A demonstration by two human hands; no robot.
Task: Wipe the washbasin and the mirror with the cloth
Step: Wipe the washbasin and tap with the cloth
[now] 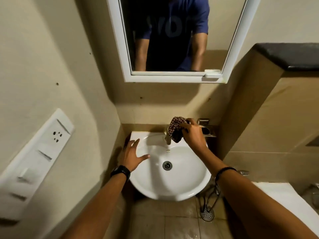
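Observation:
A white round washbasin hangs on the wall below a white-framed mirror. My right hand grips a bunched checked cloth against the tap at the basin's back rim. My left hand lies over the basin's left rim with fingers spread and straight, holding nothing. The drain sits in the middle of the bowl. The mirror reflects a person in a blue shirt.
A white switch and socket panel is on the left wall. A metal soap holder sits right of the tap. A dark stone ledge juts out at upper right. A floor drain and hose lie below the basin.

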